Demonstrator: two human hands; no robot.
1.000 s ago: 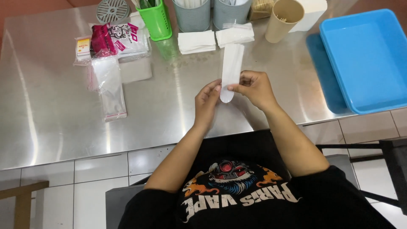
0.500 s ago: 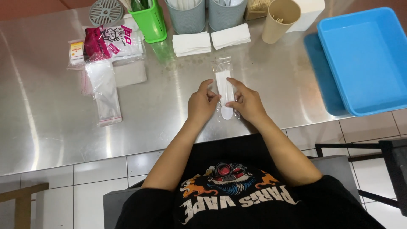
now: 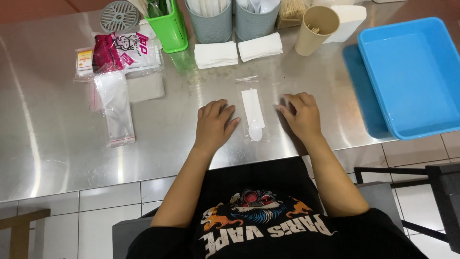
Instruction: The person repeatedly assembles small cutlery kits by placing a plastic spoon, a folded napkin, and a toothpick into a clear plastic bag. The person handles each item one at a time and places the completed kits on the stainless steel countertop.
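A clear plastic sleeve (image 3: 252, 112) lies flat on the steel table (image 3: 57, 144) between my hands; inside it are a white plastic spoon and a folded white napkin. My left hand (image 3: 214, 123) rests palm down just left of the sleeve, fingers apart, holding nothing. On the other side, my right hand (image 3: 300, 113) lies flat with fingers loosely curled, also empty. Neither hand touches the sleeve.
A stack of clear sleeves (image 3: 114, 108) and pink-and-white packets (image 3: 125, 50) lie at the left. Behind stand a green holder (image 3: 167, 24), two grey cups (image 3: 210, 19), two napkin piles (image 3: 238, 52), a beige cup (image 3: 315, 29). A blue tray (image 3: 412, 76) fills the right.
A second ago both hands held the sleeve up. They laid it flat on the table, let go and moved apart to either side.
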